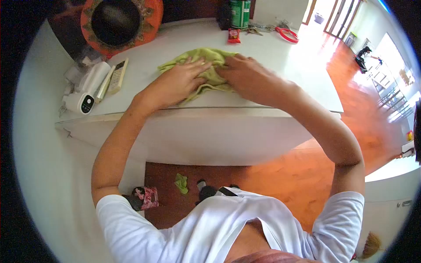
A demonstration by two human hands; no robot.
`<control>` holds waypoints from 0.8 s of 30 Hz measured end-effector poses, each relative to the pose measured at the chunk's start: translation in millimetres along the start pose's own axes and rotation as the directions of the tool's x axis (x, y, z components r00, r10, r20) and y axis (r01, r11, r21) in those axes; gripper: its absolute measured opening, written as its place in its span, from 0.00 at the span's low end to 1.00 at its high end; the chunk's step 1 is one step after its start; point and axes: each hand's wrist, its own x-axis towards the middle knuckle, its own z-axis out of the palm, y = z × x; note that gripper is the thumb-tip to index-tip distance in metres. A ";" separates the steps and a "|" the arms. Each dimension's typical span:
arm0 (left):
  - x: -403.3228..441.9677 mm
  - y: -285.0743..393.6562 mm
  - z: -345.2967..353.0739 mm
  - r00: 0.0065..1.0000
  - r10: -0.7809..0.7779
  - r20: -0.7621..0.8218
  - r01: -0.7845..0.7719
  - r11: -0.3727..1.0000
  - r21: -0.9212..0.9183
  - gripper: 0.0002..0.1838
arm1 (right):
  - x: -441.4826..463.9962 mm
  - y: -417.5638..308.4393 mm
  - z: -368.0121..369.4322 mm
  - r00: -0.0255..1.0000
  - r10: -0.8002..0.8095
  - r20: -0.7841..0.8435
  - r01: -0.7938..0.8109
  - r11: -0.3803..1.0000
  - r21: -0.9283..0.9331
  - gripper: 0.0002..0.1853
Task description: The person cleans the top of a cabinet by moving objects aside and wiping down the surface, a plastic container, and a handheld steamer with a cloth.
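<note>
A crumpled yellow-green cloth lies on the white tabletop in front of me. Both hands grip it from opposite sides. My left hand has its fingers over the cloth's left part, with folds bunched beneath them. On the other side my right hand is closed on the cloth, its fingertips partly hidden and slightly blurred. Between the hands the fabric is gathered in wrinkles, and one edge hangs toward the table's front edge.
An orange-rimmed round object with a dark centre stands at the back left. Nearby are a calculator and a white device. Behind the cloth sit a red packet, a green can and a red ring. A green cloth lies on the floor.
</note>
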 end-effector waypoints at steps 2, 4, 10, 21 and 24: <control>19.9 28.4 14.1 0.993 0.111 -0.043 -0.110 0.994 0.025 0.24 | -36.8 5.6 -17.9 0.997 0.080 -0.005 -0.079 0.992 0.098 0.13; 53.7 55.2 34.6 0.970 0.217 -0.108 -0.215 0.976 0.030 0.24 | -82.7 11.7 -37.9 0.975 0.218 -0.036 -0.207 0.958 0.196 0.16; 173.8 178.1 58.4 0.946 0.267 0.184 -0.260 0.964 -0.061 0.24 | -205.7 25.4 -84.0 0.754 0.656 0.038 -0.648 0.733 0.206 0.20; -15.3 80.1 44.7 0.877 0.134 -0.461 -0.191 0.979 -0.078 0.19 | -82.4 -72.2 -38.7 0.834 0.552 0.020 -0.509 0.755 0.413 0.22; -106.3 34.4 13.7 0.909 -0.047 -0.414 0.046 0.999 -0.011 0.20 | 3.2 -114.0 -18.7 0.948 0.309 -0.072 -0.267 0.901 0.341 0.23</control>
